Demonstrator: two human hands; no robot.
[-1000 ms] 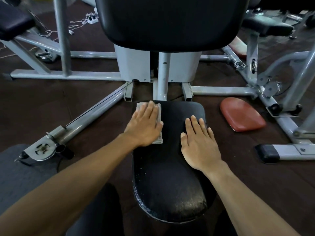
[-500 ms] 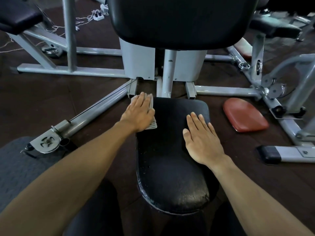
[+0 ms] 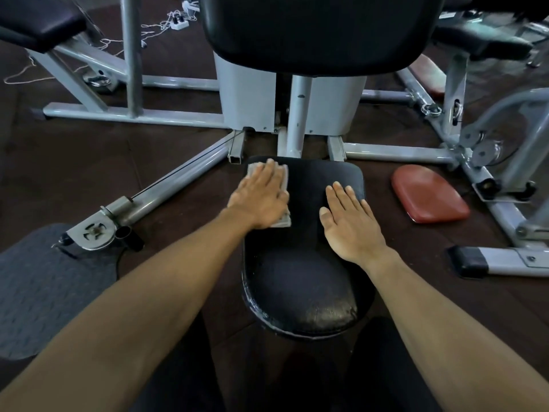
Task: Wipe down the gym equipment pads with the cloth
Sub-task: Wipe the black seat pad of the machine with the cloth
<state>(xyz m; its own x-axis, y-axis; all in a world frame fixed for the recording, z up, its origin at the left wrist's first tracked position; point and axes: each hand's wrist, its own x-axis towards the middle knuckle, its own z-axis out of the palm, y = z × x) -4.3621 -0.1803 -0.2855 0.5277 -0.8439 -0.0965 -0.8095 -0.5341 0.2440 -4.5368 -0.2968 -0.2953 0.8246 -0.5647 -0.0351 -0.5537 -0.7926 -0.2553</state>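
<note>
Two bare hands rest on one black seat pad (image 3: 300,281), viewed from above by the head camera. Largest item in view: grey steel machine frame (image 3: 142,117) spreading over dark floor, with an upright post (image 3: 298,114) rising behind the seat. Black back pad (image 3: 320,28) fills the top centre, above and behind the seat. Seat pad runs from the post toward the viewer; its near, rounded end looks worn and glossy. Grey textured mat (image 3: 38,289) lies on the floor at lower left. Red pad (image 3: 427,194) lies flat on the floor right of the seat, apart from it. Pulley (image 3: 92,233) sits at the end of the left diagonal bar.

Left hand (image 3: 261,197): palm down, fingers straight and together, pressing flat on the cloth (image 3: 283,223), not curled around it. Cloth is folded, grey, at the far left corner of the seat pad, mostly covered by the hand. Right hand (image 3: 347,221): flat and uncurled on the right side of the seat, holding nothing.
</note>
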